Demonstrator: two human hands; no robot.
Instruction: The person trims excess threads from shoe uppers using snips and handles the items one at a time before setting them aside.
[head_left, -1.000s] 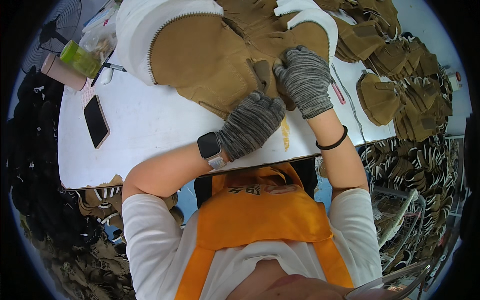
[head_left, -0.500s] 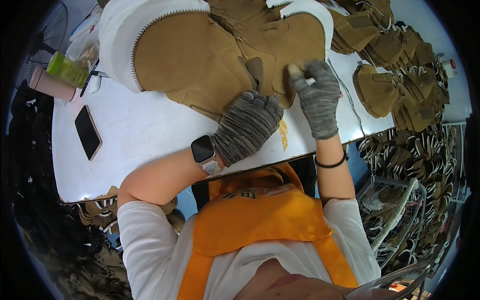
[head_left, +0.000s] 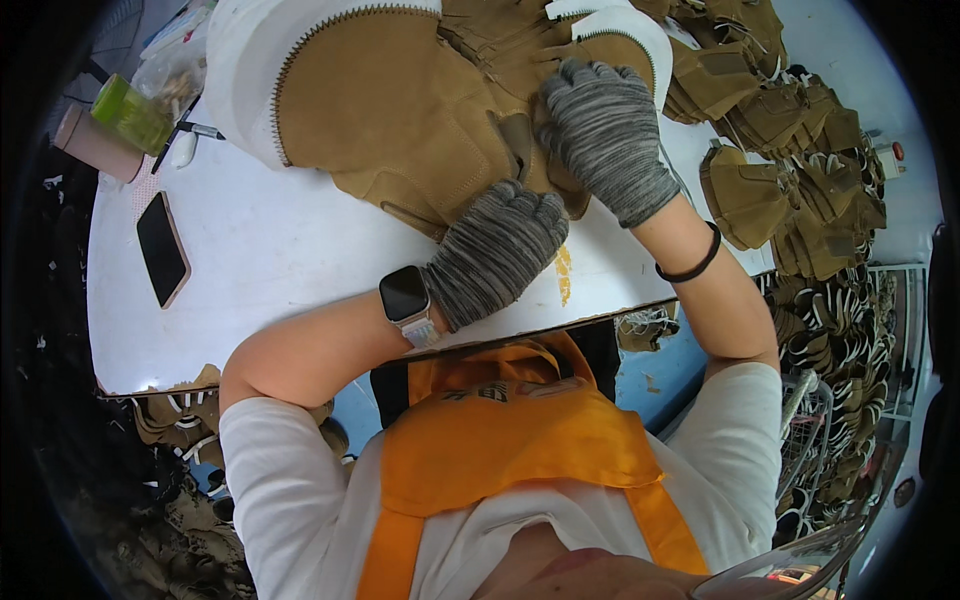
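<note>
A stack of brown suede shoe uppers (head_left: 400, 110) with white, zigzag-stitched edges lies at the far middle of the white table. My left hand (head_left: 500, 245), in a grey striped knit glove, has its fingers curled at the near edge of the uppers and pinches that edge. In a matching glove, my right hand (head_left: 605, 140) lies over the right part of the uppers, knuckles up and fingers bent in. Its fingertips face down, so whatever they hold is hidden.
On the table's left lie a phone (head_left: 163, 250), a white computer mouse (head_left: 184, 150) and a pen (head_left: 200, 130), near a pink cup (head_left: 98, 145) and a green container (head_left: 132, 115). Piled uppers (head_left: 745, 195) cover the right side. A wire basket (head_left: 805, 430) stands below on the right.
My right hand has moved left and away from me onto the uppers, turning knuckles up. The small white thing in its fingers is now hidden. My left hand keeps its hold.
</note>
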